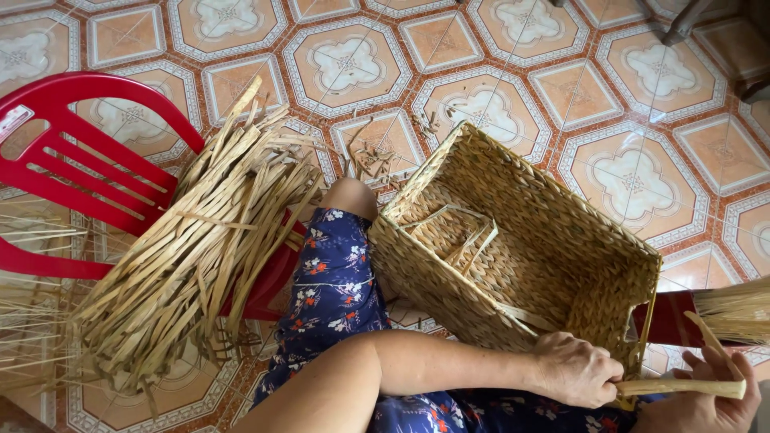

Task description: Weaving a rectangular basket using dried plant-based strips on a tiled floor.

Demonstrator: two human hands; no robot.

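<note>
**Hands at the basket's rim**

Head view: I see my left hand point(576, 370) closed on the basket point(513, 240) rim, on my lap. My right hand point(706, 393) grips a strand point(682, 387) beside it. A fibre bundle point(200, 240) lies on the red chair point(72, 160).

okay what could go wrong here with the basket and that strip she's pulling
The basket lies tilted across the knee, steadied only by the left hand at its rim, so a hard pull might roll it off. The strip is stretched between that hand and the right hand; it could snap or fray. The loose bundle leaning on the red chair might slide onto the floor.
</note>
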